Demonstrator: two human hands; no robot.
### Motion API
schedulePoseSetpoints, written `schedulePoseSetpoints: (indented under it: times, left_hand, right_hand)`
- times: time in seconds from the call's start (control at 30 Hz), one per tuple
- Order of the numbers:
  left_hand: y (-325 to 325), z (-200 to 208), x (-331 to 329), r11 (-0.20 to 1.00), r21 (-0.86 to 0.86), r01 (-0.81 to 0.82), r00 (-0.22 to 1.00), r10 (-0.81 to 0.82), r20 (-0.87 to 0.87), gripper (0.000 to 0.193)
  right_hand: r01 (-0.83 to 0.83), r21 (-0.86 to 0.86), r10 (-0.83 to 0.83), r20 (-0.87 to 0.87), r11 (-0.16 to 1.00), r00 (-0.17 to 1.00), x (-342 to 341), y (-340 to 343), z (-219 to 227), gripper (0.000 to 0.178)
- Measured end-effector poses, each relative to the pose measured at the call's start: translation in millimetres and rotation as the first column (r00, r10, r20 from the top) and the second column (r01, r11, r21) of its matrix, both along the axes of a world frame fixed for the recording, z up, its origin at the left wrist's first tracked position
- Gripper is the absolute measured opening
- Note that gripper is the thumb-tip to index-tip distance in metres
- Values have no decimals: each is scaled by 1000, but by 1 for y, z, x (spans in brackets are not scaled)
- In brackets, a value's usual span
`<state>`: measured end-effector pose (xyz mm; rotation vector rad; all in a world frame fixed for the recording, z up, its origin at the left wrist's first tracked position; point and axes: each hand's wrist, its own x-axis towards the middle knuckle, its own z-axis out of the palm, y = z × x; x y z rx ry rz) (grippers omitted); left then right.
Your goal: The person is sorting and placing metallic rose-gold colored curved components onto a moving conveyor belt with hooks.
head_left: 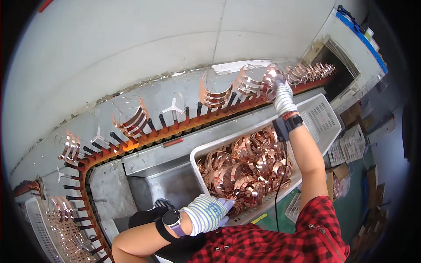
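My right hand (284, 97), in a striped glove, reaches to the conveyor rail and is closed on a shiny copper-coloured metal piece (268, 84) with a rounded top. That piece is among the hanging row, beside a banded copper-coloured ring frame (248, 83). My left hand (207, 214), gloved alike, is low at the near edge of a white plastic basket (198, 163). Its fingers stretch apart toward the heap of copper-coloured metal rings (247, 164) inside, and no piece shows in its grasp. Whether its fingertips touch the heap is unclear.
An orange-brown conveyor rail (164, 131) with black upright pegs curves along the wall and enters an opening (340, 72) at the right. White three-armed holders (173, 106) stand on some pegs. Another crate (39, 225) is at lower left. A black cable (278, 201) hangs from my right wrist.
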<state>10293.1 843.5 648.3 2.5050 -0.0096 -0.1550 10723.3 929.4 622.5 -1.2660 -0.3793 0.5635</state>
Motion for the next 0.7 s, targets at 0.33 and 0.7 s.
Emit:
schedulePoseSetpoints:
  times: [0.33,0.7]
  left_hand:
    - [4,-22,2,999,21,-47,995,48,-85,44]
    - [12,-33,-13,999,7,-51,999,51,-13,45]
  right_hand:
    - [162,-906,832,424,392,358,-100,66,33,40]
    - [-836,475,833,317,274,453,73,37,-9,39]
